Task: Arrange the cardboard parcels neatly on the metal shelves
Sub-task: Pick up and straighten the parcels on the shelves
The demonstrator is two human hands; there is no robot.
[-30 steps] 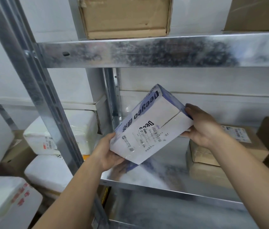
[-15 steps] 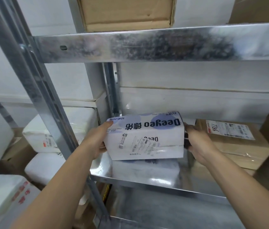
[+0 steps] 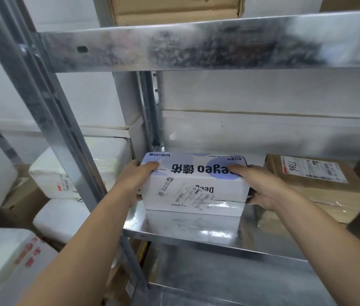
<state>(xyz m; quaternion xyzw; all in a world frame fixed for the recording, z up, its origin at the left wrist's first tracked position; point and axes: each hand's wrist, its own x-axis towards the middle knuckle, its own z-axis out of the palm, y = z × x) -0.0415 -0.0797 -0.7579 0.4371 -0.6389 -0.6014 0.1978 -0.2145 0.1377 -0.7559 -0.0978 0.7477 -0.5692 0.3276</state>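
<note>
Clasps box (image 3: pixel 196 184) at both short ends, with left hand (image 3: pixel 138 182) curled over the top left edge and right hand (image 3: pixel 263 188) wrapped round the right end, fingers laid across the top. Holds it flat on the shelf (image 3: pixel 196 236), long axis running left to right, parallel to the front lip, print upside down to the camera. Looks to rest on the steel, though cannot tell whether the full weight is down. Lies straight ahead of both hands, with neither nearer than the other. Leaves bare steel between box and front lip, and seemingly little room behind before the wall (image 3: pixel 263 129). Stands close to the rear post (image 3: pixel 150 111) on the left, whether touching or not impossible to say. Sits just beside the brown parcel (image 3: pixel 320 186) on the right, with only the right hand filling the gap between them. Calls, by the look of it, for a short push back and perhaps a nudge square with the parcel, then a release. Risks pinching the right-hand fingers between box and parcel if slid rightward. Offers ample headroom under the upper shelf (image 3: pixel 196 43), itself loaded with another carton (image 3: pixel 174 9)
</note>
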